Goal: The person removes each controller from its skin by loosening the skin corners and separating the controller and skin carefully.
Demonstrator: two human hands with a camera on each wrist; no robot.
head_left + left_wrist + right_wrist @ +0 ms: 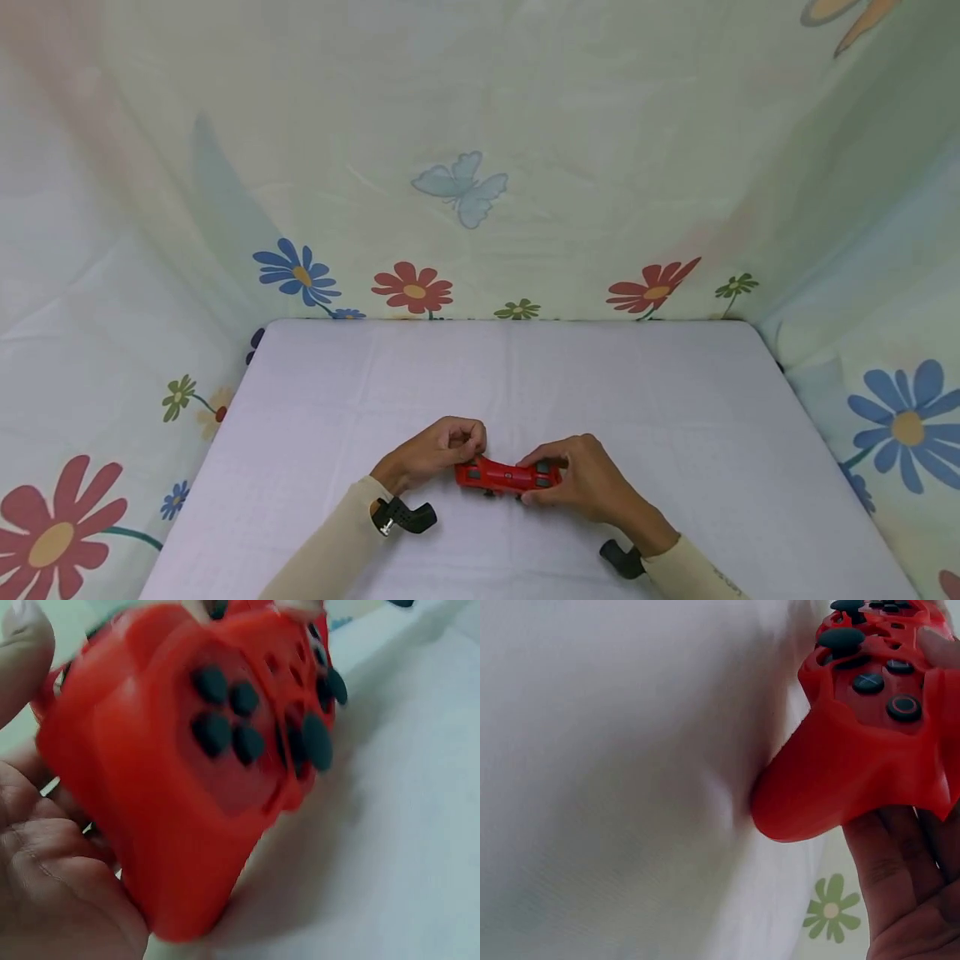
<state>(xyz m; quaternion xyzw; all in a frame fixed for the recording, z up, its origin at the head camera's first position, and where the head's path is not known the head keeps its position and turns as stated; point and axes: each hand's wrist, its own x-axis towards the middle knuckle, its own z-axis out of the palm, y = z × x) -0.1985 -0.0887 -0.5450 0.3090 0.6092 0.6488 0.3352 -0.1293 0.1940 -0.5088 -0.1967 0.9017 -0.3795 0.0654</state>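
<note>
A red game controller (pixel 506 477) with black buttons and thumbsticks stands on edge low over the white cloth, with a red rubbery cover (pixel 810 780) around its body. My left hand (pixel 442 446) is at its left end, fingers curled, thumb and fingertips pinching the cover's upper edge. In the left wrist view, the cover (pixel 142 727) looks pulled loose there, beside the thumb (pixel 22 660). My right hand (pixel 588 479) grips the other end between thumb and fingers. The right wrist view shows those fingers (pixel 889 862) behind the handle, whose tip is right at the cloth.
A white cloth covers the table (pixel 510 383), whose far edge meets a printed curtain (pixel 570 167) with flowers and a butterfly. The curtain also hangs along both sides. Black wrist mounts (pixel 408 515) sit on both forearms, close over the cloth.
</note>
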